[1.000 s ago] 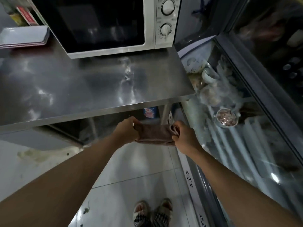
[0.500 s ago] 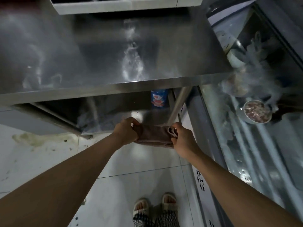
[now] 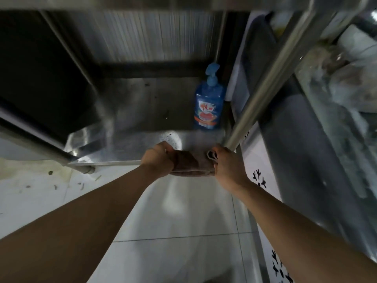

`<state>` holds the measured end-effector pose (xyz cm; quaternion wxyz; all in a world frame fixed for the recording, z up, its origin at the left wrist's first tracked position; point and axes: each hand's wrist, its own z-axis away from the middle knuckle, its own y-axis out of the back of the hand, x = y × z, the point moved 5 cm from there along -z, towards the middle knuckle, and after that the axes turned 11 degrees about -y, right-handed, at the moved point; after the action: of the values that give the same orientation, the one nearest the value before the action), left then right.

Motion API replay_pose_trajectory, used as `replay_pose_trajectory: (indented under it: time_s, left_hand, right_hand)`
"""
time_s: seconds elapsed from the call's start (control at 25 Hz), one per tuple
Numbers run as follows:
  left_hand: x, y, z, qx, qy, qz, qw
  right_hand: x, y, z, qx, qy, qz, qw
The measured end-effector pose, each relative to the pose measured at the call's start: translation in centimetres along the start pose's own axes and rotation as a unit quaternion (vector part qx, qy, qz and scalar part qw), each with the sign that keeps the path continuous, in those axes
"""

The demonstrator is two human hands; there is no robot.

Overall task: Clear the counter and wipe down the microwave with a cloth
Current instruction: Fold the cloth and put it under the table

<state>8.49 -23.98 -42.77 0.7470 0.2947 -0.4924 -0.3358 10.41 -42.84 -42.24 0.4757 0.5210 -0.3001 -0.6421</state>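
Cloth (image 3: 192, 165), brownish, folded into a thick pad, held over the front edge of the lower shelf (image 3: 142, 123), toward its right corner. Left hand (image 3: 158, 160) grips the left end, fingers curled round it. Right hand (image 3: 225, 165) pinches the right end, where the folded layers show as loops. Soap bottle (image 3: 208, 103) stands at the shelf's right side, back from the cloth. Judgement: cloth is light, soft, limp; folds will slip open unless both ends stay gripped. Microwave not in view.
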Motion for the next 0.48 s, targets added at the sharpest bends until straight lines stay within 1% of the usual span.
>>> replay_pose_trajectory:
  time_s: [0.08, 0.16, 0.32, 0.48]
  left_hand:
    - [-1.7, -2.1, -3.0, 0.014, 0.005, 0.007, 1.000]
    - [-2.9, -4.1, -5.9, 0.029, -0.008, -0.010, 0.999]
    - [-4.4, -7.2, -10.7, 0.077, -0.031, -0.034, 0.996]
    - [-5.1, -9.9, -14.8, 0.124, -0.045, -0.056, 0.990]
  right_hand:
    - [0.8, -2.8, -3.0, 0.006, 0.006, 0.001, 1.000]
    - [1.5, -5.4, -5.9, 0.028, 0.016, 0.011, 0.999]
    - [2.4, -8.6, -10.6, 0.093, 0.030, 0.029, 0.995]
    - [3.2, -11.0, -14.2, 0.132, 0.051, 0.051, 0.989]
